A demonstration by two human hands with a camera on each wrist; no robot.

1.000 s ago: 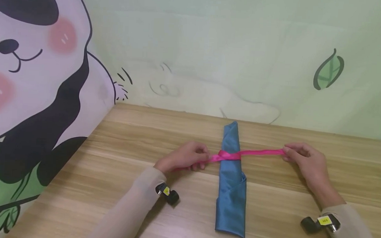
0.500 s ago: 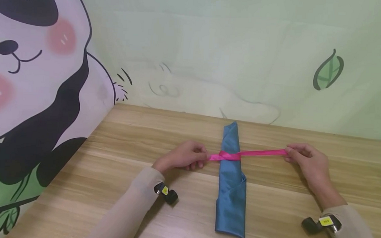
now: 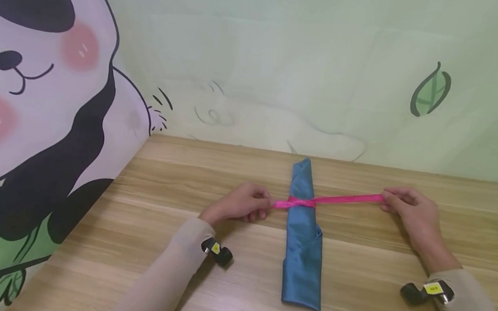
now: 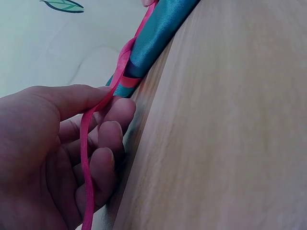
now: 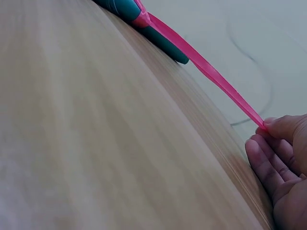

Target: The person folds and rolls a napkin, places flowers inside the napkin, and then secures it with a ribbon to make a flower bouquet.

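A folded blue satin cloth (image 3: 303, 260) lies lengthwise on the table, narrower at its far end. Around its upper part runs a pink ribbon (image 3: 349, 198), crossed over itself on top of the cloth. Left of the cloth, my left hand (image 3: 242, 202) pinches one side of the ribbon between thumb and forefinger; in the left wrist view a loose tail of ribbon (image 4: 86, 163) hangs across the palm. Farther out on the right, my right hand (image 3: 415, 216) pinches the other end of the ribbon (image 5: 216, 76), which stretches taut from the cloth.
The wooden table (image 3: 169, 170) meets a pale green wall (image 3: 278, 59) at its back edge. A painted panda (image 3: 34, 95) covers the wall on the left. Each sleeve carries a small black wrist camera (image 3: 217, 252).
My right hand has moved a little outward to the right, drawing out more ribbon. The ribbon's crossing on the cloth looks flatter and tighter. My left hand has barely moved.
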